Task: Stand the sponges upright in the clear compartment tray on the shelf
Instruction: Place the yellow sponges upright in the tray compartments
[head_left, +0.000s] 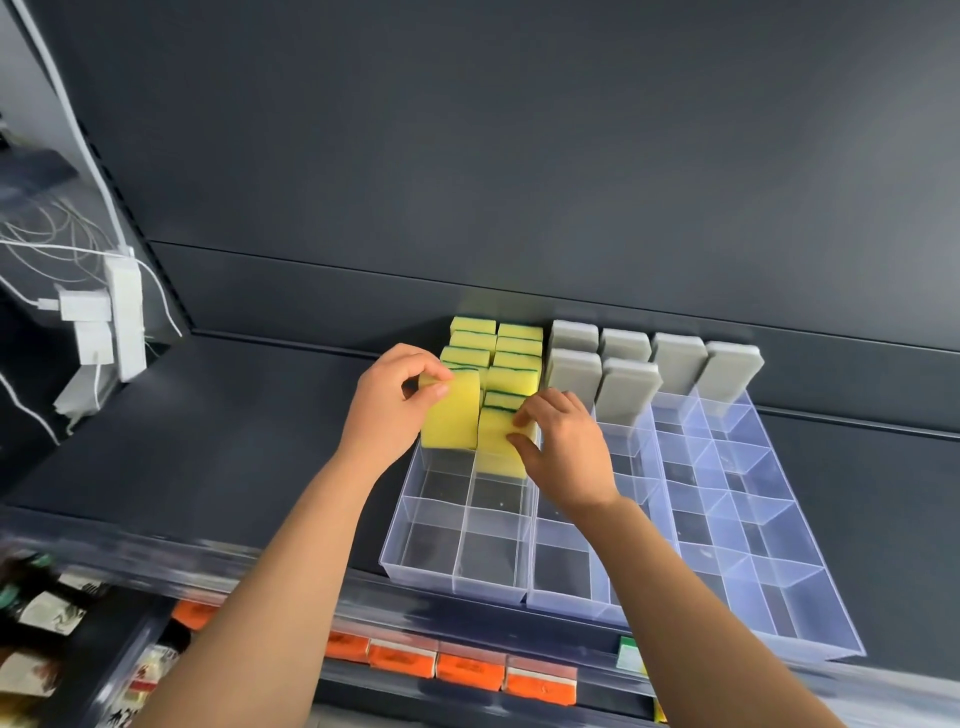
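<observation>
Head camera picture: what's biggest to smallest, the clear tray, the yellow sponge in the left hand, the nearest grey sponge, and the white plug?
1. clear tray
2. yellow sponge in the left hand and nearest grey sponge: they look alike, so tied
3. white plug

Bright, even light from above, with faint, soft shadows. The sponges (452, 410) at the fingers (524, 415) are sharp. The tray (810, 561) right of them carries a pale sheen. Well below the fingers, the shelf edge (467, 616) and packets (467, 670) smear with motion blur; straight lines bow toward the frame's edges
</observation>
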